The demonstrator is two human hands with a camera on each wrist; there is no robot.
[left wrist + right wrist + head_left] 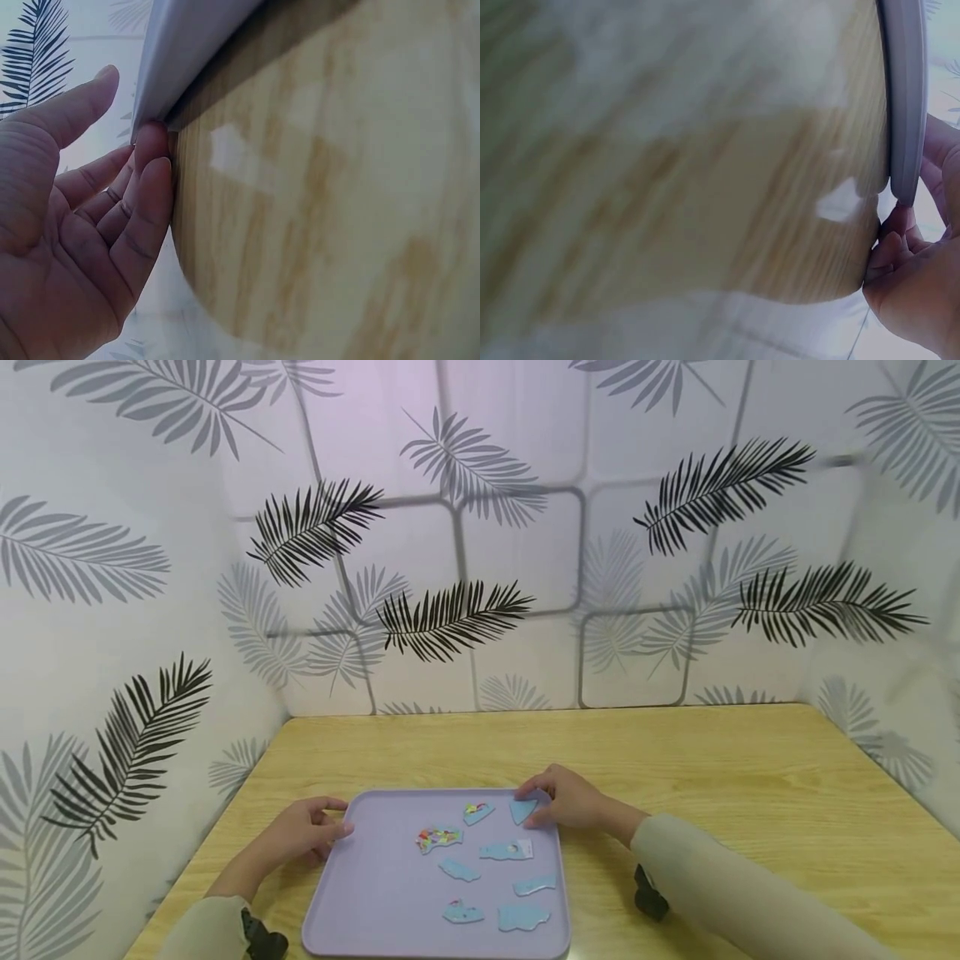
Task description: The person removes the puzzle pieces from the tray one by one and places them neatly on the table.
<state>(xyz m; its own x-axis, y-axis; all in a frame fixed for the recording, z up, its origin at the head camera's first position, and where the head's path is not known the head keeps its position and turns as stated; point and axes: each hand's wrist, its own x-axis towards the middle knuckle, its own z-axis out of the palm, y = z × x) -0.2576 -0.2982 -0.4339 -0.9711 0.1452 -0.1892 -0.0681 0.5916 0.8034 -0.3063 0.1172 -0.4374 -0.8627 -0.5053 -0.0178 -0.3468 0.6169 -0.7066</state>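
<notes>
A shallow lavender tray point(390, 893) lies on the wooden table. My left hand point(307, 831) holds its upper left edge, fingertips at the underside of the rim and thumb above it. At the far right corner, my right hand point(562, 797) grips the rim, with fingers under the edge in the right wrist view. Beside that thumb is a light blue triangular piece point(522, 810). Several flat, irregular pieces lie spread on the tray, among them a multicoloured piece point(438, 838), a pale blue piece with a small print point(507, 850) and a plain wide piece point(523, 917).
The wooden table point(712, 793) extends behind and to the right of the tray. Walls with a leaf pattern point(517, 668) stand at the back and along both sides. A black device point(649, 893) is strapped at the right wrist, another black device point(264, 939) at the left.
</notes>
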